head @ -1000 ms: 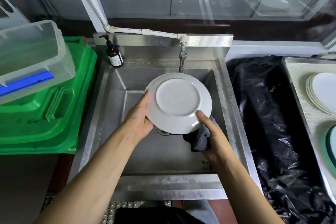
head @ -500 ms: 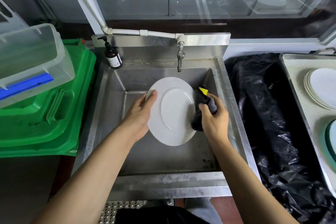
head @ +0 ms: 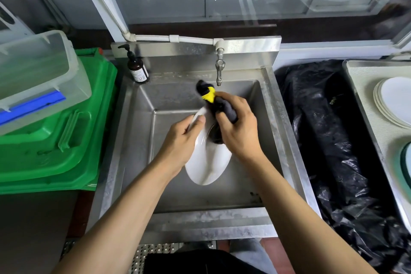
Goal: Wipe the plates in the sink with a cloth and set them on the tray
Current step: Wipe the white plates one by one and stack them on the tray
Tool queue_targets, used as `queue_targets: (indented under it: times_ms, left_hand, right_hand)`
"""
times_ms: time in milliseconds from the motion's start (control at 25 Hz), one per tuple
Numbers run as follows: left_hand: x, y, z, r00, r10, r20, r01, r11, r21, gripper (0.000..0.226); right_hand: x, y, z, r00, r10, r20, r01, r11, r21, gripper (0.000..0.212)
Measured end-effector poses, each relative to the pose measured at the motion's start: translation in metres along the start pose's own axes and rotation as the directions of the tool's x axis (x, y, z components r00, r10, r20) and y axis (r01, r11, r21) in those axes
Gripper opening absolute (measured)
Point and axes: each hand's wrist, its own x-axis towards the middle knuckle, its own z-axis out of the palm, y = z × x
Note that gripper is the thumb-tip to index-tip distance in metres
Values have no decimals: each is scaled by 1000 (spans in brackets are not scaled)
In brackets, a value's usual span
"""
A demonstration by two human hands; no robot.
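Over the steel sink (head: 275,131) I hold a white plate (head: 206,162) nearly on edge, its face turned to the right. My left hand (head: 180,142) grips the plate's upper left rim. My right hand (head: 239,129) grips a dark grey cloth (head: 224,107) with a yellow tag and presses it on the plate's upper face. The top of the plate is hidden behind both hands. At the far right a tray (head: 364,104) carries a stack of white plates (head: 393,100).
A tap (head: 219,69) hangs over the sink's back edge, and a brown soap pump bottle (head: 136,66) stands at its back left corner. Green crates (head: 51,140) with a clear plastic box (head: 37,73) on top sit left. A black plastic bag (head: 329,140) lies between sink and tray.
The plate has turned from facing me underside-up to nearly edge-on. My right hand has come up from below the plate with the cloth and now rubs its upper face.
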Motion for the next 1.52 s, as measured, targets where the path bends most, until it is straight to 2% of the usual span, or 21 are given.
queue_targets:
  times_ms: [80,240,400,520,640,760,840,960,1080,1160,1200,1240,1320,1360,1440,1520]
  left_hand:
    - [-1,0,0,999,-37,-9,37,999,10,56]
    - [3,1,3,988,-140,-62,138,990,-29,54]
    - [11,9,13,937,-279,-209,241,952,-190,29]
    - [20,15,13,883,-366,-292,272,909,-317,28]
    - [28,18,8,842,-432,-324,277,861,-426,29]
    - [31,23,3,838,-439,-324,270,850,-453,28]
    - [31,22,0,835,-440,-330,254,841,-478,23]
    - [30,20,-8,841,-417,-345,223,847,-482,18]
    - [27,16,-14,859,-418,-296,230,831,-507,14]
    - [25,14,-14,856,-434,-280,239,813,-530,13]
    - [24,14,-13,859,-433,-273,238,810,-536,14]
    - [25,12,-11,865,-423,-270,235,817,-526,16]
    - [26,12,-5,862,-412,-295,234,841,-488,18]
    - [26,11,-3,856,-422,-298,243,838,-489,19]
    - [25,10,-2,850,-447,-279,257,814,-521,19]
    - [24,10,-6,856,-429,-288,224,811,-541,18]
  right_hand:
    - [2,6,1,980,194,-53,-193,981,25,44]
    - [-10,-2,17,991,137,2,-136,984,116,42]
    - [-17,-11,27,964,265,-20,-251,931,264,41]
    - [-42,-17,36,958,286,-5,-267,898,349,43]
    - [-72,-17,47,980,199,-30,-178,926,333,44]
    - [-96,-11,56,997,80,-6,-76,960,268,49]
    - [-103,-4,57,996,82,-20,-74,963,260,52]
    - [-101,2,55,960,261,-103,-216,922,320,50]
    - [-78,17,46,819,564,-105,-470,765,441,38]
    - [-65,24,39,744,664,-80,-553,678,484,36]
    - [-62,21,39,755,650,-78,-544,690,478,36]
    - [-62,13,40,803,589,-93,-494,745,449,36]
    - [-67,-10,47,936,337,-98,-282,888,364,38]
    - [-69,-20,50,976,207,-73,-173,930,324,40]
    - [-66,-24,55,999,42,-16,-36,965,260,43]
    - [-63,-15,51,999,47,-20,-42,976,213,44]
